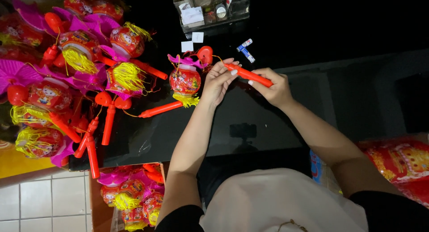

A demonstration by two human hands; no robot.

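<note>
Left hand: the left hand [218,82] is raised over the black table [313,98], fingers curled, with the fingertips [230,64] pinching the near end of the red stick handle [248,75]. The grip is a light fingertip pinch, not a full fist.
Right hand: the right hand [276,86] is wrapped around the other end of the same handle, thumb along its underside and fingers closed over it.
Handle position: the red stick handle is held between both hands, clear of the table top, tilted with its left end higher in the picture.
Attached lantern: a thin cord runs from the handle's left end toward a small red lantern toy [184,80] with a pink top and yellow tassel; it sits just beside the left hand. Whether it rests on the table or hangs, I cannot tell.
Loose handle: another red stick [161,109] lies on the table below that lantern.
Finished stock: a pile of lanterns [67,75] of the same kind, with pink fans, yellow tassels and red handles, covers the left part of the table.
Batteries: two small blue-and-white batteries [245,50] lie on the table beyond the hands, near two white paper scraps [192,41].
Organiser: a clear plastic box [210,8] with small items stands at the far edge.
Floor level: a cardboard box [134,196] with more lanterns stands beside the person's left arm, on a tiled floor [44,200].
Right side: a red and gold printed bag [397,162] lies by the right elbow.
</note>
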